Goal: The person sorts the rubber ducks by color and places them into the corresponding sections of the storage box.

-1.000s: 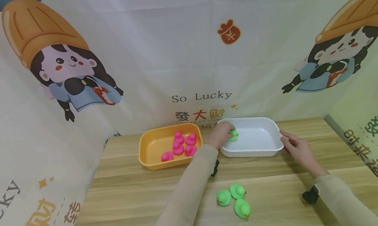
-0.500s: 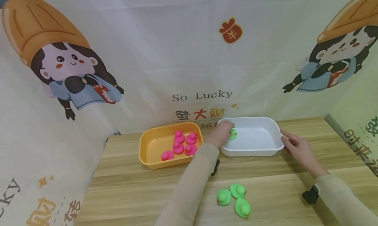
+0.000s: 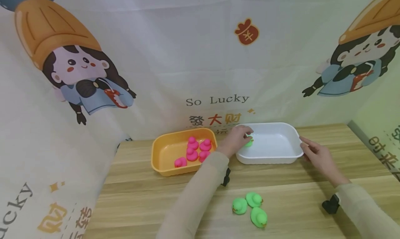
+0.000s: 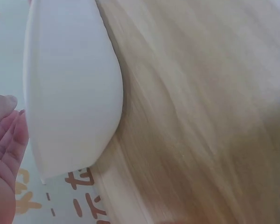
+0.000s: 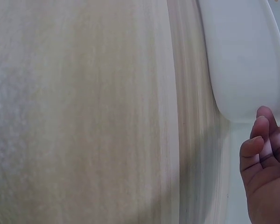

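In the head view, my left hand (image 3: 235, 140) hovers over the left end of a white plastic tray (image 3: 272, 159). Just under its fingertips, a green toy duck (image 3: 249, 143) sits inside that tray, partly covered by the hand. The left wrist view shows thumb and fingers (image 4: 11, 135) loosely bent beside the rim, with no duck visible between them. At the tray's opposite end, my right hand (image 3: 318, 159) holds the edge; its bent fingertips (image 5: 261, 126) touch the outer wall in the right wrist view. Three more green ducks (image 3: 239, 206) lie together on the wooden table.
A yellow tray (image 3: 165, 155) with several pink ducks (image 3: 192, 154) stands left of the white tray, behind my left forearm. A printed cloth (image 3: 172, 58) hangs along the table's back edge and at both sides. A wood-grain tabletop (image 3: 140, 197) lies in front.
My left hand has risen slightly off the green duck in the white tray, and its fingers have loosened. The right hand keeps its place. The whole view has shifted a little.
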`<state>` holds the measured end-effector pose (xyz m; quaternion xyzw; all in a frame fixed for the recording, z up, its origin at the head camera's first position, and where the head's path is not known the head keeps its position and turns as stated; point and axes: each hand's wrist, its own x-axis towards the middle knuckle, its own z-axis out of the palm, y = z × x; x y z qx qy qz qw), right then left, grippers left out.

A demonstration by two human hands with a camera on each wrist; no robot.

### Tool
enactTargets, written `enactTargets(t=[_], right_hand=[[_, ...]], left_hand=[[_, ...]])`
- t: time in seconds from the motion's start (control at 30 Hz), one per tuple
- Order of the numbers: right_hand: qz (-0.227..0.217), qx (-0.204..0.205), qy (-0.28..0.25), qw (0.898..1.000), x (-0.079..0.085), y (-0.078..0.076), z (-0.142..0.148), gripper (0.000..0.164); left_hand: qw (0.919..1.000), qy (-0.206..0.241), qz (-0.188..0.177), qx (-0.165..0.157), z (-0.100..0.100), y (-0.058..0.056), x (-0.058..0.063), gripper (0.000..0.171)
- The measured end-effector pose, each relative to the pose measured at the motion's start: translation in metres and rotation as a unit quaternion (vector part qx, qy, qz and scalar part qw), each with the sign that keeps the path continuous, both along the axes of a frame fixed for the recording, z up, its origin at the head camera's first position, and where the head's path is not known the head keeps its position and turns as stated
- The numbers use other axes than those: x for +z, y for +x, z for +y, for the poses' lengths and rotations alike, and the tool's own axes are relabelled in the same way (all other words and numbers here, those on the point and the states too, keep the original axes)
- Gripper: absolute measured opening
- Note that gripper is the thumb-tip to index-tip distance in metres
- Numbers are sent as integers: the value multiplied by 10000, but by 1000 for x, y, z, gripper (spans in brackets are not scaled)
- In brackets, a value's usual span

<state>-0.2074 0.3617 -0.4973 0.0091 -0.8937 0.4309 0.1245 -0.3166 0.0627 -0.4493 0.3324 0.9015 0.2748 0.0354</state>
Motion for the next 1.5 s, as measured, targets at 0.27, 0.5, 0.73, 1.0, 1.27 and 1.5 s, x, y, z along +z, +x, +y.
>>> enactTargets(t=[0.27,0.5,0.73,1.0,1.27,1.5], right_hand=[[-61,63,-158,9998,4,1,-1,45],[-32,55,-177,9998,5,2,-2,45],[-94,37,-120,9999,6,3,-2,46],[-74,-1,-103,9999,5,2,-3,46],[-18,33,-102,9999,4,1,-2,46],[-45,59,-180,9998,3,2,-2,47]], left_hand=[[9982,340,181,-460,-11,19,11,21],[9958,310,333,-795,-29,40,18,24],[9904,228,169,-1352,-47,70,21,30],[9853,325,-88,-1676,-69,97,11,31],[9795,149,-140,-2002,-92,117,0,30],[9708,-503,-49,-2345,-109,131,-15,35]])
